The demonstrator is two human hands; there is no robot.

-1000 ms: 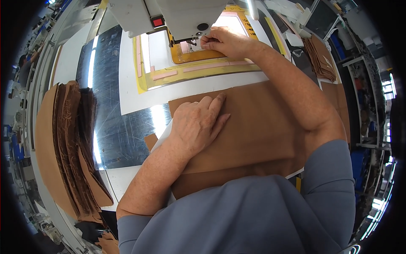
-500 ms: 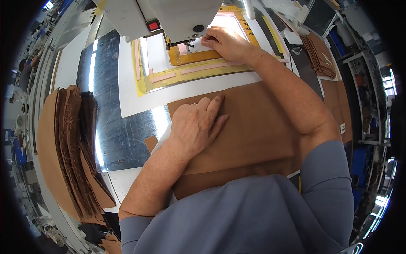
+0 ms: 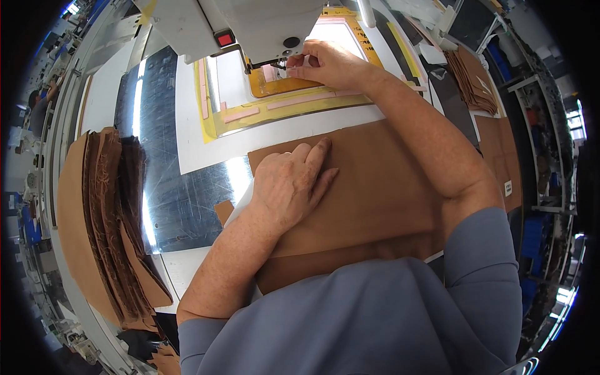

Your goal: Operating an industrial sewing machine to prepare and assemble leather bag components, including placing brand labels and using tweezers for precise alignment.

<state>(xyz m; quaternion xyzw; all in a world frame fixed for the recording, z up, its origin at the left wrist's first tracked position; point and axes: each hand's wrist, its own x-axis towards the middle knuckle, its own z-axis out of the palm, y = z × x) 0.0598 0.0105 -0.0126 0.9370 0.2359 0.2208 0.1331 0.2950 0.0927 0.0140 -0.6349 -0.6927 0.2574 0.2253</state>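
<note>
My left hand (image 3: pixel 289 184) lies flat on a brown fabric piece (image 3: pixel 375 187), fingers stretched toward its far edge. The cloth rests on the table in front of me, its near part running under my shirt. My right hand (image 3: pixel 325 64) reaches up beside the needle area of a white sewing machine head (image 3: pixel 262 31). Its thumb and fingertips are closed in a pinch near the needle; whatever is between them is too small to make out. Below that hand sits an amber-edged frame (image 3: pixel 275 89) inside a larger yellow template frame (image 3: pixel 250 125) with pink strips.
A thick stack of brown fabric pieces (image 3: pixel 87 225) hangs at the left beside a scratched metal plate (image 3: pixel 169 206). At the right lie another folded brown stack (image 3: pixel 472 81) and a brown piece (image 3: pixel 500 156) with a white label. Shelving (image 3: pixel 540 125) stands beyond.
My right hand has shifted slightly left, closer to the needle, and its fingers have changed position. My left hand and the cloth stay in place.
</note>
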